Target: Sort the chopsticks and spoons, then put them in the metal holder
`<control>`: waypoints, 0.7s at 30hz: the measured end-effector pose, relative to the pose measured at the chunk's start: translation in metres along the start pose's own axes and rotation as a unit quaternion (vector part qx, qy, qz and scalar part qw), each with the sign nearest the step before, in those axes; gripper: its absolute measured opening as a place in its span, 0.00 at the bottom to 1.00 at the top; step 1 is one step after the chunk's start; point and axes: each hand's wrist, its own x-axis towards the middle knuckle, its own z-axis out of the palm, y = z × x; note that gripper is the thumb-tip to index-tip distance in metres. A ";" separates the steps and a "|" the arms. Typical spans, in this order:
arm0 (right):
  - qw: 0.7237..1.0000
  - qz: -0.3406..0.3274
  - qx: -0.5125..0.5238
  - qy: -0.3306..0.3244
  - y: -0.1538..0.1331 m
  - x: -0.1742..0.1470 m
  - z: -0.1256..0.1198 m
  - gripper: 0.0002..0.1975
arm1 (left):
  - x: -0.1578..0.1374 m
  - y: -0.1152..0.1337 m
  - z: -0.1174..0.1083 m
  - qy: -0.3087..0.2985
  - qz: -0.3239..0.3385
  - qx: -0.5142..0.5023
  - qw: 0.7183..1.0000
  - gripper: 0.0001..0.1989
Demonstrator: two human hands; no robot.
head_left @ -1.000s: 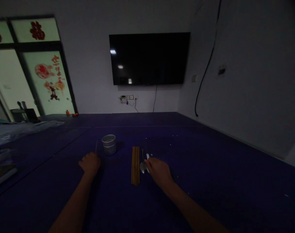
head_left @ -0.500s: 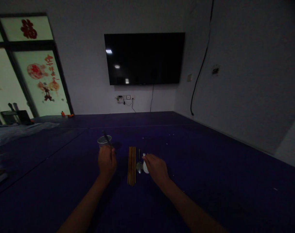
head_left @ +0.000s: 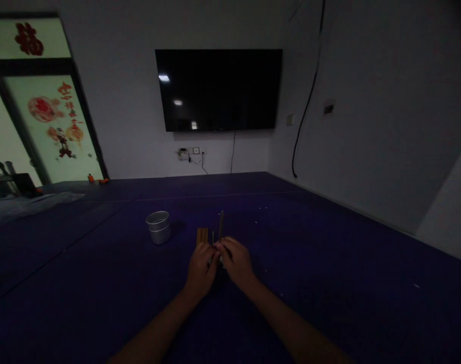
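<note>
My left hand (head_left: pixel 200 269) and my right hand (head_left: pixel 237 260) are closed and meet over the table, fingertips nearly touching. A thin, dark, flat-handled utensil (head_left: pixel 221 223) stands up from between their fingers; its other end is hidden, so I cannot tell its kind. Both hands appear to grip it. Wooden chopsticks (head_left: pixel 202 235) lie side by side just beyond my left hand, their near ends covered. The handle of a metal spoon (head_left: pixel 213 236) shows beside them. A small patch of white spoon (head_left: pixel 221 261) shows under the fingers. A metal cup (head_left: pixel 159 230) stands upright to the left.
The table has a dark blue cover (head_left: pixel 313 283) with small white scraps on it. Crumpled clear plastic (head_left: pixel 33 207) and a dark holder (head_left: pixel 21 185) lie at the far left. Small orange things (head_left: pixel 97 179) sit at the back edge. A television (head_left: pixel 220 91) hangs on the wall.
My left hand has moved right from the cup to my right hand, bringing the thin utensil along. The hands now cover most of the spoons. The view has turned slightly right.
</note>
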 end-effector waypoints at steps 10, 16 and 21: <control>0.969 0.215 0.061 0.102 0.043 0.011 -0.012 0.21 | 0.005 -0.041 -0.019 0.023 -0.073 0.242 0.967 0.21; 0.971 0.234 -0.009 0.038 0.072 0.005 -0.004 0.22 | 0.004 -0.068 -0.018 0.036 -0.204 0.204 0.957 0.22; 0.973 0.229 -0.034 0.020 0.074 0.002 0.000 0.21 | 0.003 -0.067 -0.012 0.009 -0.215 0.185 0.959 0.22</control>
